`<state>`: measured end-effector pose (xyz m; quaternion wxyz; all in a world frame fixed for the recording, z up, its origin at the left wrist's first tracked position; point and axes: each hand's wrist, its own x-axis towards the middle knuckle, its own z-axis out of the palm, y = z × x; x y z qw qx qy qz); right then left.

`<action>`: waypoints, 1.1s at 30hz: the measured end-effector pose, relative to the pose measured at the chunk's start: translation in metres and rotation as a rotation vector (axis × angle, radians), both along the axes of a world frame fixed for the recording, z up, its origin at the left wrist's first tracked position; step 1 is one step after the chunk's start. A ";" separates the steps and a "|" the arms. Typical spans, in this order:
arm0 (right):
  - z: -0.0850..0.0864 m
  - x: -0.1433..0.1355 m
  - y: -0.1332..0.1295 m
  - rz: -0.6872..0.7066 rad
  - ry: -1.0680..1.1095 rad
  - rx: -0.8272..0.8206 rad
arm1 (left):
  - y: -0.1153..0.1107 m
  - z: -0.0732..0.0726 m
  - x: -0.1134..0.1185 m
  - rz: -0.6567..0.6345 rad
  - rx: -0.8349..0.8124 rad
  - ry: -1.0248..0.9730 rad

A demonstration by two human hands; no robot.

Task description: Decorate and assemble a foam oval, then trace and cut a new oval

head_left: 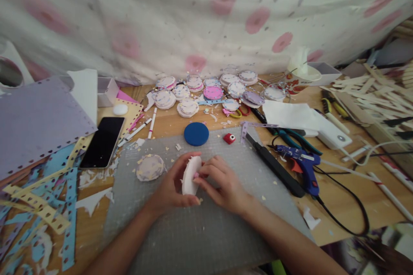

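My left hand (176, 184) grips a white round disc (191, 176) with ragged edges, held on edge above the grey cutting mat (171, 236). My right hand (222, 180) is closed at the disc's face, its fingertips pinching a small pink piece (196, 175) against it. Fingers partly cover that piece, so its kind does not show. Left of my hands a speckled round disc (150, 167) lies flat on the mat. Beyond them are a blue round lid-like disc (196, 133) and a small red piece with an eye (229, 138).
Several decorated discs (213, 92) are clustered at the back. At right lie a black cutter (274, 165), a blue glue gun (301, 163) with its cable, and pliers (298, 139). A phone (103, 142) and paper strips (69, 215) cover the left side.
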<state>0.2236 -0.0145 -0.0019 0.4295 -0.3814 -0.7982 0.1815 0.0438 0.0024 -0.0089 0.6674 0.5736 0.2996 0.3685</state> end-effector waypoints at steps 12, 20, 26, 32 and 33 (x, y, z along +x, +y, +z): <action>0.000 0.001 -0.002 0.003 -0.007 -0.018 | 0.000 0.000 -0.001 0.012 -0.007 0.029; -0.001 0.000 -0.003 0.006 0.008 -0.002 | 0.000 0.000 -0.001 0.013 -0.002 0.009; 0.001 0.002 -0.004 0.024 0.004 -0.043 | 0.000 -0.001 0.000 0.021 -0.003 0.009; 0.001 0.002 -0.003 -0.017 0.026 -0.037 | 0.000 0.001 0.000 0.013 -0.013 0.013; 0.001 0.002 -0.003 -0.015 0.023 -0.031 | 0.000 0.001 0.000 0.013 -0.014 0.017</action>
